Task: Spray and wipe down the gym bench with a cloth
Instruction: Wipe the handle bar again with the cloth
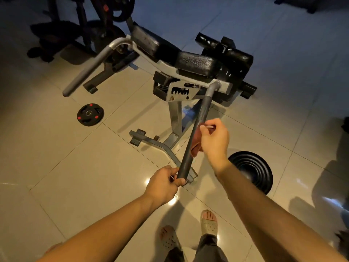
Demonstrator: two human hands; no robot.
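A gym bench (196, 62) with black padded seat and grey steel frame stands in the middle of the tiled floor. Its near handle bar (198, 125), dark and round, slopes down toward me. My left hand (165, 183) grips the bar's lower end. My right hand (214, 138) holds a reddish cloth (196, 143) pressed against the right side of the bar, about halfway up. No spray bottle shows in view.
A small black weight plate with red marks (89, 114) lies on the floor at left. A larger black plate (253, 171) lies just right of my right arm. A second handle bar (88, 69) juts out left. Dark equipment (79, 21) stands behind. My sandalled feet (188, 229) are below.
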